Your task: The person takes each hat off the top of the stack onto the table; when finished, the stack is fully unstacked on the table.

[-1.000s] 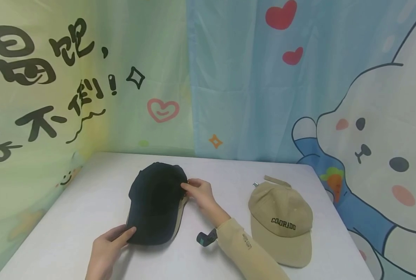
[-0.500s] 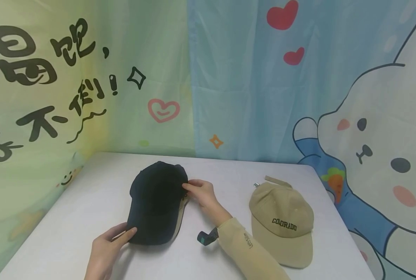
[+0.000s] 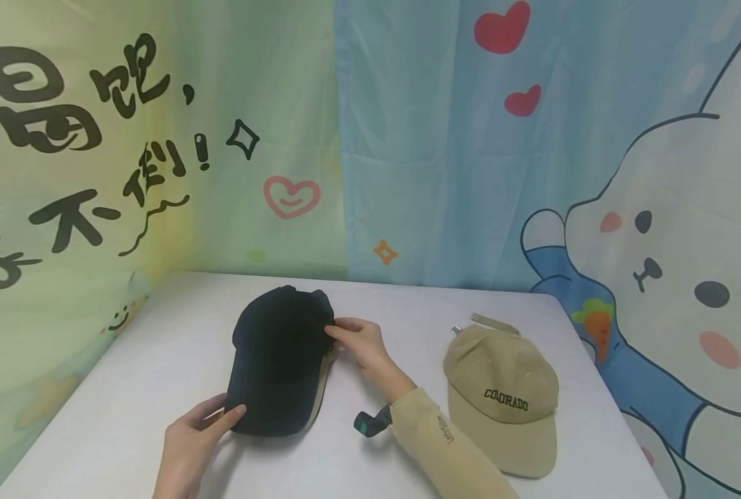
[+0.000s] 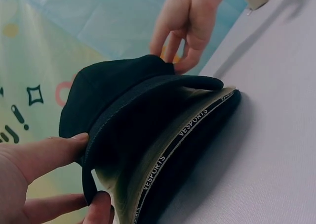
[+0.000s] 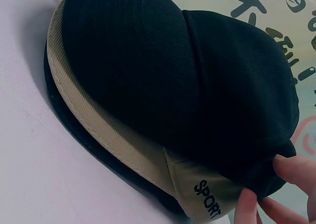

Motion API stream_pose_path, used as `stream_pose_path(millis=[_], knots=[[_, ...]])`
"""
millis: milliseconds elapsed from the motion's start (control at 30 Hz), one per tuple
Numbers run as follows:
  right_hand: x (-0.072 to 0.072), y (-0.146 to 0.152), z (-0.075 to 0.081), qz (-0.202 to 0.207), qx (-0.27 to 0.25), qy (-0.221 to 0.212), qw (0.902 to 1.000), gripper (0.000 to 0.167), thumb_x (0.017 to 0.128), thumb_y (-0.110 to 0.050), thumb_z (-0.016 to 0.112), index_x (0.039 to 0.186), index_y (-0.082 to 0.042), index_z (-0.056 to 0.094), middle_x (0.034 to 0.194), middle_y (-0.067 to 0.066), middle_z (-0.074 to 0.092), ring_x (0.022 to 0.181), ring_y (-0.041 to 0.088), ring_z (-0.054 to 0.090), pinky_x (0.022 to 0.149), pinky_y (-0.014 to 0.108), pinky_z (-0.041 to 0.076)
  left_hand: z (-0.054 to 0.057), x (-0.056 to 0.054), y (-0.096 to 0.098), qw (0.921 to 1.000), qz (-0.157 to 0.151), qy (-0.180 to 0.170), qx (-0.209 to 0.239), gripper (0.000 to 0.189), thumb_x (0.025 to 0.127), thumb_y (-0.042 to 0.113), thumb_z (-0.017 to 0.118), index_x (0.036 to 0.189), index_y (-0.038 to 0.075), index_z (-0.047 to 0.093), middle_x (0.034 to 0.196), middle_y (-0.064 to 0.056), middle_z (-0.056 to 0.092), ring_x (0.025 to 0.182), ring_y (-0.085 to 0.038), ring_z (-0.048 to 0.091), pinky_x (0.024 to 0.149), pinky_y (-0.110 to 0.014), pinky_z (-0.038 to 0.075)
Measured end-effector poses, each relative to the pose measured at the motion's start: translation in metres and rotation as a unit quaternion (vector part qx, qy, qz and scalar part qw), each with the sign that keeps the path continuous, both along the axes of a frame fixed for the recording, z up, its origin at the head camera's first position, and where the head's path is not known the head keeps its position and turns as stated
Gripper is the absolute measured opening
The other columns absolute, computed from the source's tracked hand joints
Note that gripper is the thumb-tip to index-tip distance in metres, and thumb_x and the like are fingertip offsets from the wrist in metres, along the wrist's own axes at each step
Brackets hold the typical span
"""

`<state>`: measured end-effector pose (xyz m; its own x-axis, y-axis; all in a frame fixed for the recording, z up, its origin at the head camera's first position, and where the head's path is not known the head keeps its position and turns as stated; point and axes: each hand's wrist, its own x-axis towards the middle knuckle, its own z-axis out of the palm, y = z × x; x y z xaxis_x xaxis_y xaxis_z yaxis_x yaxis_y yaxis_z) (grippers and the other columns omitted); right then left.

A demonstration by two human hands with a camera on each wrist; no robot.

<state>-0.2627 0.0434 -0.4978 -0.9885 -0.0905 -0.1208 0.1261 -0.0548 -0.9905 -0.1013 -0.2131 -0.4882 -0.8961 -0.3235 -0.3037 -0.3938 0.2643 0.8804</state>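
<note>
In the head view a black cap [image 3: 279, 364] tops a stack of caps at the left of the table. Beneath it shows a beige cap [image 5: 123, 142] with "SPORT" lettering. A further dark brim [image 4: 190, 147] lies under that, against the table. My left hand [image 3: 189, 443] pinches the left front corner of the black cap's brim, thumb on top and fingers below. At the back right, my right hand [image 3: 364, 350] pinches the black cap's lower crown edge. In the left wrist view the black brim is tilted and stands a little apart from the beige one.
A separate beige "COLORADO" cap [image 3: 501, 378], brim towards me, lies at the right of the white table [image 3: 401, 319]. Its loose strap [image 3: 493, 322] points backwards. A small black device [image 3: 371, 423] is at my right wrist. A printed curtain [image 3: 407, 173] hangs behind the table.
The top of the black cap's crown has risen very slightly in the head view. Both hands keep hold of the cap at nearly the same places.
</note>
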Motion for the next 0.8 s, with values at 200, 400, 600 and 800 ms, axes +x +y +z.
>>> stream_pose_path(millis=[200, 400, 600, 800], knots=[[0.0, 0.001, 0.003, -0.002, -0.011, 0.026, 0.9996, 0.037, 0.084, -0.013, 0.08, 0.114, 0.005, 0.069, 0.109, 0.015, 0.071, 0.094, 0.02, 0.068, 0.086, 0.035, 0.056, 0.002, 0.001, 0.002, 1.0, 0.003, 0.006, -0.002, 0.096, 0.072, 0.063, 0.079, 0.142, 0.004, 0.051, 0.144, -0.027, 0.046, 0.131, -0.041, 0.046, 0.104, -0.057, 0.04], [0.001, 0.001, 0.01, -0.002, -0.003, 0.041, 0.9991, 0.034, 0.085, -0.014, 0.079, 0.113, 0.003, 0.071, 0.108, 0.013, 0.071, 0.097, 0.022, 0.068, 0.085, 0.031, 0.056, 0.005, 0.002, 0.003, 0.9998, 0.012, 0.017, -0.004, 0.094, 0.07, 0.062, 0.081, 0.141, 0.006, 0.053, 0.143, -0.025, 0.049, 0.13, -0.039, 0.048, 0.105, -0.055, 0.04], [0.002, 0.0, 0.016, -0.001, -0.002, 0.047, 0.9989, 0.034, 0.085, -0.014, 0.079, 0.113, 0.003, 0.071, 0.107, 0.012, 0.071, 0.096, 0.021, 0.068, 0.087, 0.032, 0.055, 0.006, 0.003, 0.002, 0.9998, 0.012, 0.016, -0.005, 0.096, 0.069, 0.064, 0.081, 0.141, 0.006, 0.053, 0.143, -0.025, 0.048, 0.13, -0.039, 0.048, 0.105, -0.055, 0.04], [0.003, -0.001, 0.022, -0.001, -0.001, 0.043, 0.9991, 0.034, 0.085, -0.013, 0.079, 0.114, 0.002, 0.071, 0.108, 0.011, 0.071, 0.096, 0.021, 0.068, 0.088, 0.032, 0.055, 0.008, 0.004, 0.001, 0.9999, 0.012, 0.01, -0.004, 0.099, 0.068, 0.066, 0.081, 0.142, 0.006, 0.051, 0.143, -0.026, 0.048, 0.131, -0.041, 0.046, 0.106, -0.056, 0.039]])
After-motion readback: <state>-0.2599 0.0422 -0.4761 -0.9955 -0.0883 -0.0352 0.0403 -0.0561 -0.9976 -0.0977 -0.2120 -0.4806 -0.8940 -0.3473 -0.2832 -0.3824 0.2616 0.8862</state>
